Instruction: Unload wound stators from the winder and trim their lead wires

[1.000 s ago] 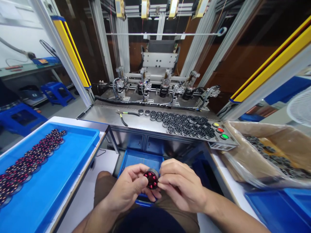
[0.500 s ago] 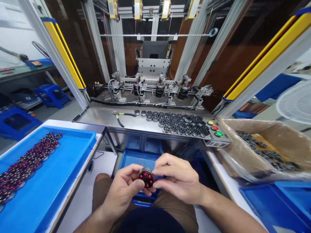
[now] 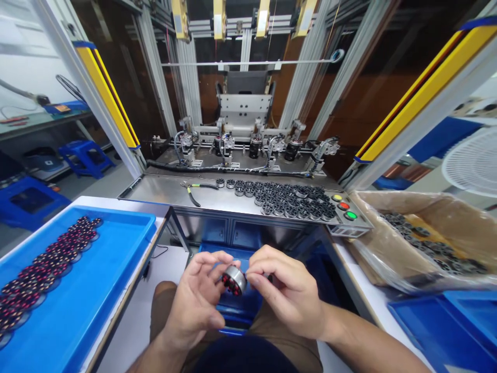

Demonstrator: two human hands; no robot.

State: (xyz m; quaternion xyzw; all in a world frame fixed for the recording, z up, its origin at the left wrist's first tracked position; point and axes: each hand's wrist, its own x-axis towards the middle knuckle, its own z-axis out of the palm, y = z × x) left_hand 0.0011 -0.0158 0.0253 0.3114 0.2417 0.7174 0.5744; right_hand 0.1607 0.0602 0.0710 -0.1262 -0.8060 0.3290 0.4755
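A round metal part (image 3: 235,280) with red windings inside is held above my lap, tilted so its silvery rim faces right. My right hand (image 3: 285,290) pinches at its right edge with thumb and forefinger. Around its left side, my left hand (image 3: 202,298) has its fingers spread, the thumb apart below and the fingertips behind or against the part; exact contact is hard to see. Rows of dark metal rings (image 3: 291,199) lie on the steel bench top (image 3: 163,194). Wound parts (image 3: 58,254) with red and copper coils fill a strip of the blue tray (image 3: 112,259) at the left.
Pliers (image 3: 194,191) with green-black handles rest on the bench. Behind them stands a machine with several fixtures (image 3: 254,146). A button box (image 3: 349,220) sits at the bench's right end, beside a plastic-lined carton (image 3: 361,248) of rings. Blue bins (image 3: 423,321) are lower right.
The held part has turned from its red face toward a tilted side view. My left fingers have opened and the thumb has come away from it. My right fingers have closed in at its edge.
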